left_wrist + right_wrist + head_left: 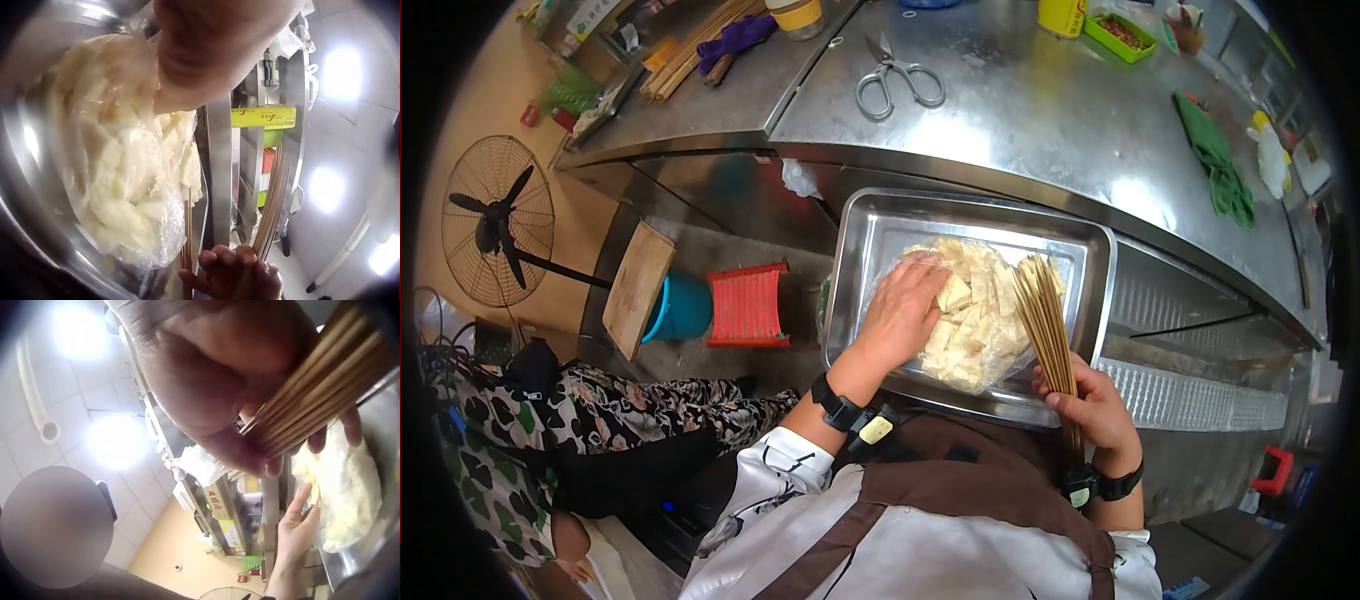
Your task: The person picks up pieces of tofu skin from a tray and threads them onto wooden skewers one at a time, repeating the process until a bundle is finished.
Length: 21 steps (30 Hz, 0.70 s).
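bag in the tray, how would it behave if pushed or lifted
The bag would probably sag, as it looks thin and wrinkled. Its pieces look loose, so they may shift. Slumped in the tray, it seems unlikely to roll.

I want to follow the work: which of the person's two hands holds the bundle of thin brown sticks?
The right hand grips the bundle of thin brown sticks; the left hand instead touches the clear plastic bag of pale yellow pieces.

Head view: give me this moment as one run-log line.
left hand: at pale pieces | right hand: gripping stick bundle | pale pieces: in clear plastic, in metal tray | scissors: on steel counter
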### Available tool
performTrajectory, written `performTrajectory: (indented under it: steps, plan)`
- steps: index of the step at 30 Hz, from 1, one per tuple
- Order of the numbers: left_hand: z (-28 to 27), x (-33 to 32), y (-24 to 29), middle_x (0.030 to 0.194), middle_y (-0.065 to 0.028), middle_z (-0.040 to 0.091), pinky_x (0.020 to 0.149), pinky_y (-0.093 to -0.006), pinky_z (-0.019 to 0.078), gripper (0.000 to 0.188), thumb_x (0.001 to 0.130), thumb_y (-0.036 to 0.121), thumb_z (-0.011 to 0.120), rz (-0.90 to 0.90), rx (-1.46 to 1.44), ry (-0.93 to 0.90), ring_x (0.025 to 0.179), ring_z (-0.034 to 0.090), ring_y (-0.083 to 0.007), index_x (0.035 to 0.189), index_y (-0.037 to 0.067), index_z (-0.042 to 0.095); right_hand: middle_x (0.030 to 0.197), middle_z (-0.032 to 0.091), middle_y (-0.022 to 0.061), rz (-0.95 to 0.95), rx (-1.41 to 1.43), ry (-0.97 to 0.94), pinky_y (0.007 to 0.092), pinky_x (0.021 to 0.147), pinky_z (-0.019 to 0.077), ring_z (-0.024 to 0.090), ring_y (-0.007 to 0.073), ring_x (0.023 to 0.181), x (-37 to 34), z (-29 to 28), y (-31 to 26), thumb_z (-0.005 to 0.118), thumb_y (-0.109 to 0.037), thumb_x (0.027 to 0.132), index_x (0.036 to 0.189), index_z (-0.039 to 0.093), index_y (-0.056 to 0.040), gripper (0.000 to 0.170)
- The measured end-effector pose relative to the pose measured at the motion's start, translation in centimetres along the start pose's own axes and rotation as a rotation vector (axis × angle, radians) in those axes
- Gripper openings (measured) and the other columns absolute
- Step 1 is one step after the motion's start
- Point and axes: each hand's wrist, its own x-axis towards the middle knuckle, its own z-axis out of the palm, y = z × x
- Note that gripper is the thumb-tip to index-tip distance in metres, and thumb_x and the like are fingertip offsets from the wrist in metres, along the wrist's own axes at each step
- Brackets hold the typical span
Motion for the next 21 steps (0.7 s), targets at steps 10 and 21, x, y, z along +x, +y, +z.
performTrajectory:
  steps: [10,21]
  plan:
    - [1.0,0.4,-0.3,0.105,-0.0121,0.065,0.089,-0.0392,0.0469,0.023,0.086,0.006,0.06,0.018,-0.09,0.226,0.101,0.061,-0.0301,0.108,0.001,0.061,0.085,0.058,-0.0038,0.137,0.134,0.104,0.0216,0.071,0.0442,0.053,0.0057,0.078,0.1,0.8,-0.4,0.067,-0.002,0.083,0.109,0.061,-0.0009,0.027]
    - [-0.8,0.1,2.7,0.114,-0.0115,0.06,0.087,-0.0379,0.0534,0.027,0.096,0.012,0.053,-0.724,-1.69,0.065,0.102,0.063,-0.0247,0.12,0.001,0.051,0.088,0.066,0.0072,0.17,0.08,0.127,0.0249,0.068,0.0503,0.06,0.0106,0.074,0.2,1.5,-0.4,0.068,0.0,0.08,0.107,0.058,0.0011,0.029]
